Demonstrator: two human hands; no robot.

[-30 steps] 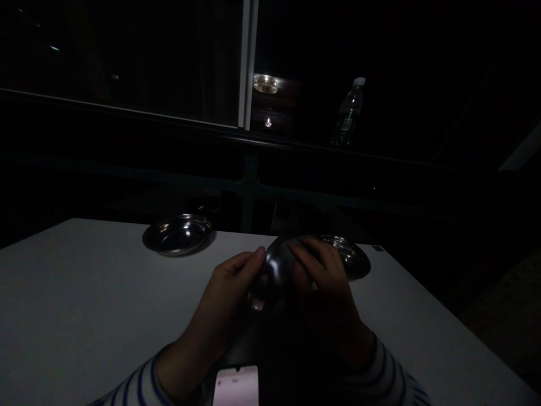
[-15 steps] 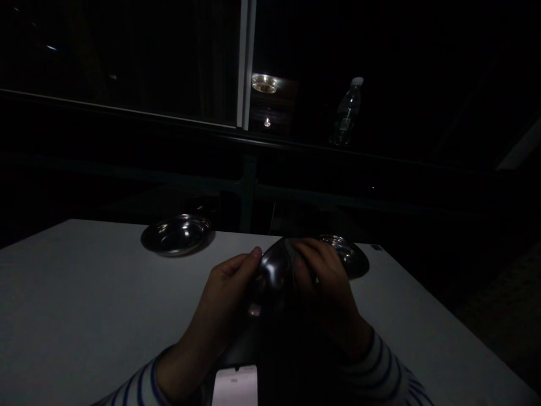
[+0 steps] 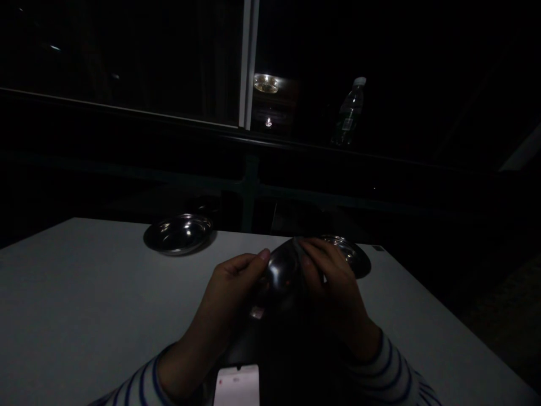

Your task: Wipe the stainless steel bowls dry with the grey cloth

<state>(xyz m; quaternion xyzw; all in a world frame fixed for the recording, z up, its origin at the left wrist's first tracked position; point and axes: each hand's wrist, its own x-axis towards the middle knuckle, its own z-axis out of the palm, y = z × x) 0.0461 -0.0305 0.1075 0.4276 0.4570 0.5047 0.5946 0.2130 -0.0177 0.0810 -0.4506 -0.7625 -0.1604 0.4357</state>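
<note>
A shiny metal bowl is held tilted above the table, its outer side partly lost in shadow. My left hand grips its left edge, with the thumb on top. At the upper right edge, my right hand has its fingers bent over the rim. A thin greyish patch shows by those fingertips; it is too dark to tell what it is. Behind my right hand stands a second metal bowl, partly covered. Another metal bowl rests at the table's far left edge.
The white table fills the lower view. A phone with a lit screen lies at the near edge, below my hands. Beyond the table, a plastic bottle stands on a dark ledge by a window frame. The room is very dark.
Both hands and the held bowl have shifted slightly to the right. The whole view has also drifted a little. The other bowls, the bottle and the phone stay in place.
</note>
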